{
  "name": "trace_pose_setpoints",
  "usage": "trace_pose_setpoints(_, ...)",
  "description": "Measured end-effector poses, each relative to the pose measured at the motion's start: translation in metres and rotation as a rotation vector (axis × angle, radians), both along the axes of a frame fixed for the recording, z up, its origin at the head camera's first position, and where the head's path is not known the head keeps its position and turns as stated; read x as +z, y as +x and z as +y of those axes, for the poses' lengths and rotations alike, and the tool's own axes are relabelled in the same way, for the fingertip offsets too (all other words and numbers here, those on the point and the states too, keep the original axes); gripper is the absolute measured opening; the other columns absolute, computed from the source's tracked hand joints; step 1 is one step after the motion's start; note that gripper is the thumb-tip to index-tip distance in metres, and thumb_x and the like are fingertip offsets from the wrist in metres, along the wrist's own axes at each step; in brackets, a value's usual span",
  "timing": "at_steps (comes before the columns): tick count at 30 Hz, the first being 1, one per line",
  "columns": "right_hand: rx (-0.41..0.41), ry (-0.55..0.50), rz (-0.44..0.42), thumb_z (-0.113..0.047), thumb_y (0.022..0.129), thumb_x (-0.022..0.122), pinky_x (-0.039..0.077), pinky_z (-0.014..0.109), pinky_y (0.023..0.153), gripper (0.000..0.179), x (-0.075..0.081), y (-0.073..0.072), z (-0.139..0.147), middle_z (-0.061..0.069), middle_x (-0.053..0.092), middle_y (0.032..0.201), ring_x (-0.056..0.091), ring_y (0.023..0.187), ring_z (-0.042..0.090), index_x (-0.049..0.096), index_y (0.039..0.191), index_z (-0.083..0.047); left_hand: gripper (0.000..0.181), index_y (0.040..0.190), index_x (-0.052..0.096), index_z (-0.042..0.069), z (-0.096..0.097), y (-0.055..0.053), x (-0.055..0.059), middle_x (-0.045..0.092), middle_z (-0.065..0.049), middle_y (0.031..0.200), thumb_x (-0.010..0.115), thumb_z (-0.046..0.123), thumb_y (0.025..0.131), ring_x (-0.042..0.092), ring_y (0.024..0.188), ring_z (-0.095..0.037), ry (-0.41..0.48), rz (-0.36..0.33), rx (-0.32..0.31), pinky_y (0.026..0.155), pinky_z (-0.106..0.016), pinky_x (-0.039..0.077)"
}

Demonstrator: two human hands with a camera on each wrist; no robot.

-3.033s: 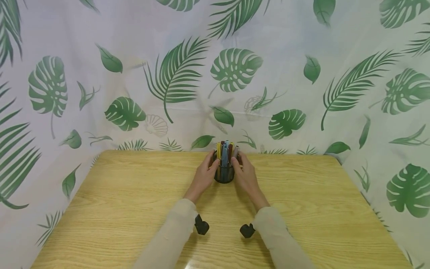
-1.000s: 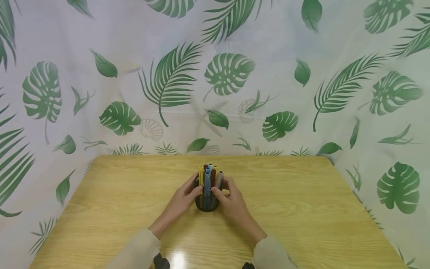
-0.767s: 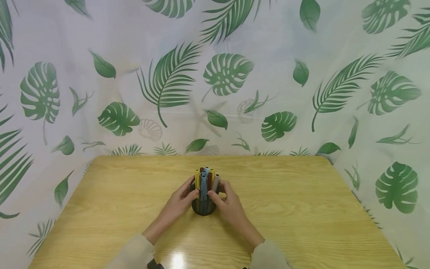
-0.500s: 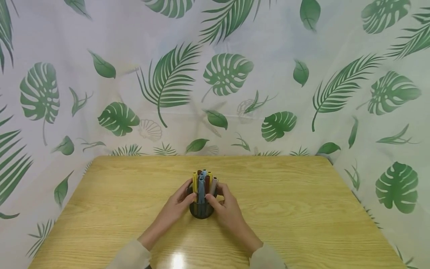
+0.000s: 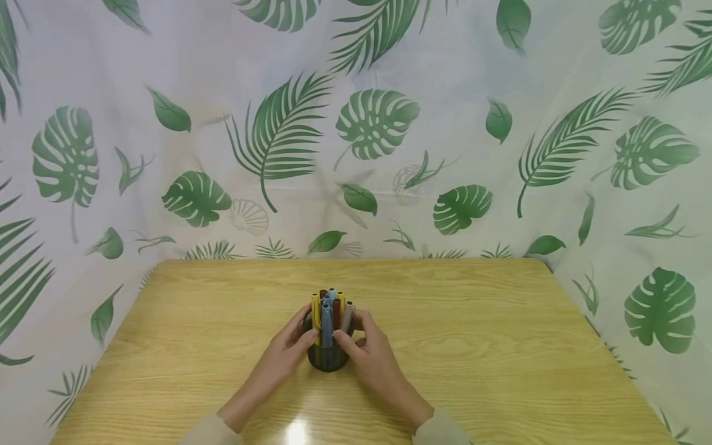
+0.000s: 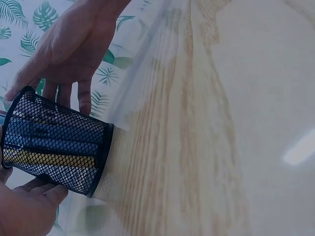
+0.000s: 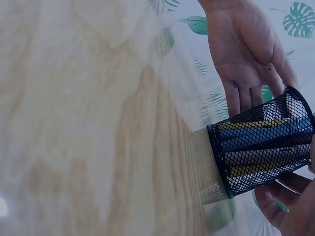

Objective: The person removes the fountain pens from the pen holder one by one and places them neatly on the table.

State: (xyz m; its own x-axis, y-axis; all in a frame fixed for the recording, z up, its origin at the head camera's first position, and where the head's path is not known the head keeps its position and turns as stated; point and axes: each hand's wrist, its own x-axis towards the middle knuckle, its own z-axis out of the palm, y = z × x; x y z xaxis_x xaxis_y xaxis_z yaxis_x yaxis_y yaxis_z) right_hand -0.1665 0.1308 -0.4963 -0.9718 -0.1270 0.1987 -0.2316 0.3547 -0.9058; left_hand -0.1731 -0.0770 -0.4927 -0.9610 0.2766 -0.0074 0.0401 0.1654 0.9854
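A black mesh pen holder (image 5: pixel 328 360) stands upright on the wooden table, full of several pens. Yellow, dark red, grey and blue pens (image 5: pixel 326 324) poke out of its rim. My left hand (image 5: pixel 280 357) grips the holder's left side, thumb at the front and fingers reaching round behind. On the opposite side my right hand (image 5: pixel 377 360) holds it the same way. In the left wrist view, the mesh wall of the pen holder (image 6: pixel 56 142) shows between both hands. The right wrist view shows the pen holder (image 7: pixel 266 145) with its base at the tabletop.
The light wooden table (image 5: pixel 489 346) reaches back to a white cloth backdrop (image 5: pixel 411 49) printed with green leaves. Cloth also hangs along both sides. A bright light reflection lies on the table near the front.
Both hands have brought the pen holder from the table's back edge toward me and slightly left. It has stayed upright between them throughout.
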Motion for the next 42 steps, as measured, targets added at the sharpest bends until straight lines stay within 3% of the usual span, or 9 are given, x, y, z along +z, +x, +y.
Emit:
trace_pose_setpoints(4, 0.014, 0.000, 0.003, -0.036, 0.104, 0.065, 0.057, 0.031, 0.081, 0.041, 0.002, 0.002, -0.004, 0.001, 0.065, 0.129, 0.061, 0.116, 0.019, 0.055, 0.138, -0.016, 0.065, 0.164, 0.033, 0.020, -0.004, 0.004, 0.000, 0.029, -0.018, 0.166, 0.057, 0.041, 0.107, 0.031, 0.149, -0.044, -0.004, -0.004, 0.021, 0.117, -0.058, 0.033)
trace_pose_setpoints(10, 0.003, 0.023, 0.048, -0.036, 0.104, 0.065, 0.057, 0.032, 0.083, 0.039, 0.004, 0.004, -0.007, 0.001, 0.067, 0.124, 0.063, 0.111, 0.017, 0.057, 0.134, -0.013, 0.064, 0.163, 0.034, 0.019, -0.006, 0.009, -0.001, 0.035, -0.020, 0.163, 0.058, 0.037, 0.107, 0.037, 0.146, -0.044, 0.029, 0.000, 0.037, 0.115, -0.057, 0.036)
trace_pose_setpoints(18, -0.052, 0.064, 0.154, -0.023, 0.105, 0.064, 0.057, 0.039, 0.086, 0.022, 0.006, 0.000, -0.007, -0.002, 0.067, 0.114, 0.062, 0.106, 0.015, 0.063, 0.122, -0.011, 0.063, 0.163, 0.033, 0.018, -0.005, 0.011, -0.004, 0.038, -0.025, 0.160, 0.058, 0.035, 0.108, 0.039, 0.144, -0.045, 0.047, 0.006, 0.036, 0.115, -0.057, 0.036)
trace_pose_setpoints(25, -0.064, 0.071, 0.221, -0.013, 0.102, 0.067, 0.058, 0.035, 0.083, 0.008, 0.008, -0.004, -0.009, 0.001, 0.066, 0.112, 0.063, 0.103, 0.015, 0.063, 0.109, -0.011, 0.065, 0.164, 0.031, 0.015, -0.004, 0.010, -0.005, 0.041, -0.027, 0.157, 0.057, 0.036, 0.108, 0.039, 0.144, -0.045, 0.059, 0.005, 0.032, 0.115, -0.057, 0.035)
trace_pose_setpoints(31, -0.090, 0.050, 0.268, -0.007, 0.099, 0.069, 0.059, 0.032, 0.079, 0.017, 0.005, -0.005, -0.012, 0.005, 0.068, 0.112, 0.066, 0.100, 0.019, 0.067, 0.116, -0.006, 0.064, 0.163, 0.032, 0.013, -0.004, 0.009, -0.005, 0.044, -0.028, 0.154, 0.057, 0.034, 0.108, 0.042, 0.142, -0.045, 0.050, 0.017, 0.047, 0.115, -0.058, 0.036)
trace_pose_setpoints(42, -0.190, -0.065, 0.283, -0.006, 0.095, 0.076, 0.060, 0.034, 0.075, 0.016, 0.005, -0.006, -0.016, 0.007, 0.073, 0.103, 0.069, 0.095, 0.021, 0.072, 0.109, -0.002, 0.064, 0.163, 0.031, 0.012, -0.004, 0.010, -0.004, 0.045, -0.028, 0.154, 0.056, 0.033, 0.108, 0.043, 0.142, -0.045, 0.063, 0.028, 0.037, 0.115, -0.057, 0.037)
